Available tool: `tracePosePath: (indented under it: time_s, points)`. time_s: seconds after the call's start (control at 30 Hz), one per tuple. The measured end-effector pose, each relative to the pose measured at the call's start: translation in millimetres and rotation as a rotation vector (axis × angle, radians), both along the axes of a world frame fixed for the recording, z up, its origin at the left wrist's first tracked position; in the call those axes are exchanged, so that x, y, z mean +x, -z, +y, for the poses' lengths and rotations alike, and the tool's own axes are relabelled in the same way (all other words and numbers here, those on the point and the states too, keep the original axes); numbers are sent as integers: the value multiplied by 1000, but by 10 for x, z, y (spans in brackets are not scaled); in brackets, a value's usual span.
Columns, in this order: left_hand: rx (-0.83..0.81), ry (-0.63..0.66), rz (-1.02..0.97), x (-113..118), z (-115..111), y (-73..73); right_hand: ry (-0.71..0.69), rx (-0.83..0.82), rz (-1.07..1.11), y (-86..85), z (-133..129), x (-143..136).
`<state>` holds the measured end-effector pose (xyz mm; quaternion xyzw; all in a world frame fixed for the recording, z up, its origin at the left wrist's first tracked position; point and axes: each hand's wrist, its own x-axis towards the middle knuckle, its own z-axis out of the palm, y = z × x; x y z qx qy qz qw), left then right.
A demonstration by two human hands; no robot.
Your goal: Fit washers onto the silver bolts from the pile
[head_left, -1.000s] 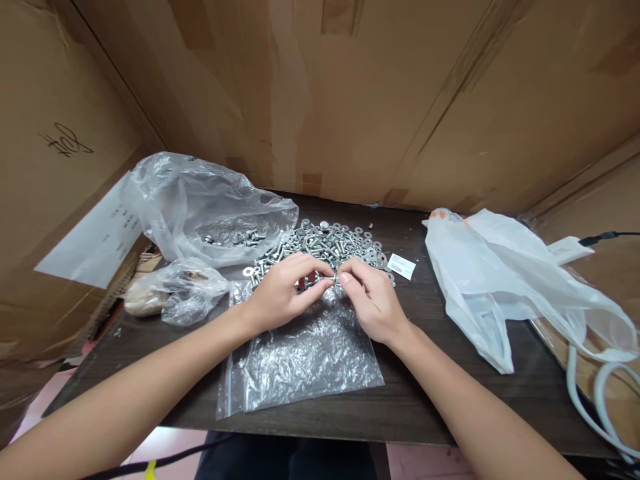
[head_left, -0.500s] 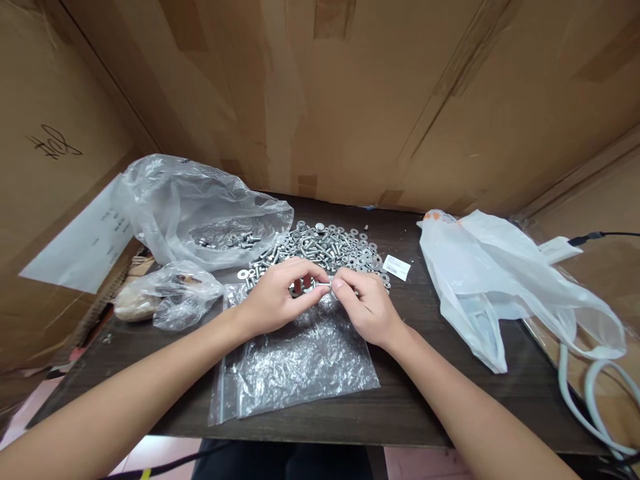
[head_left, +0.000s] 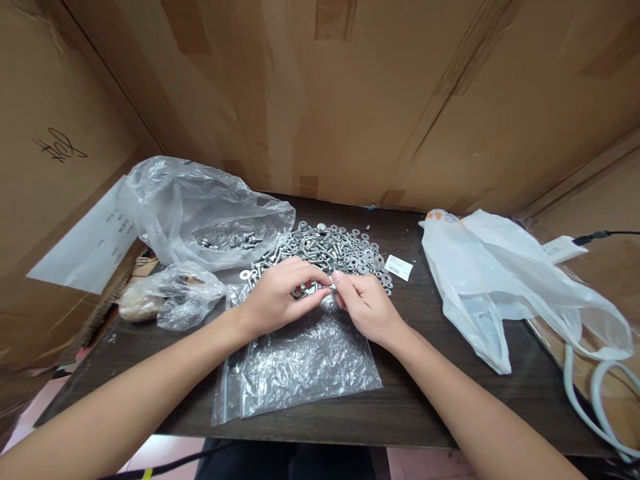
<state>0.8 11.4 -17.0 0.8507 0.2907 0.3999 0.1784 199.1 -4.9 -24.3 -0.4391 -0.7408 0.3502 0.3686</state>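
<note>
My left hand (head_left: 283, 293) pinches a small silver bolt (head_left: 327, 287) between thumb and fingertips. At the bolt's other end, the thumb and fingers of my right hand (head_left: 369, 305) are closed together, and the small part in their grip is mostly hidden. Both hands meet over the near edge of a heap of loose bolts and washers (head_left: 325, 248). Beneath my wrists a clear zip bag (head_left: 310, 373) lies flat on the dark table (head_left: 415, 400).
A large clear plastic bag (head_left: 175, 207) holding some bolts gapes at the left. Before it sits a smaller knotted bag (head_left: 185, 300). A white label (head_left: 399, 267) lies right of the heap, then a white carrier bag (head_left: 470, 267). Cardboard walls (head_left: 380, 100) enclose the table.
My right thumb and fingers have shifted slightly at the bolt's end, with the thumb now pointing up more. The left hand keeps its pinch. The whole view has moved a little.
</note>
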Motion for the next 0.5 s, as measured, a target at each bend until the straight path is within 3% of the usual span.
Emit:
tracePosePath:
  time_s: [0.1, 0.2, 0.33, 0.5]
  points:
    - [-21, -19, -7, -4, 5, 4, 58, 53, -47, -3, -5, -3]
    - [-198, -34, -72, -1, 12, -5, 31, 157, -51, -42, -19, 6]
    - [-397, -21, -131, 5, 26, -15, -16, 175, -46, -52, -35, 29]
    - [-422, -40, -142, 10, 32, -6, 22, 190, -63, -55, -27, 41]
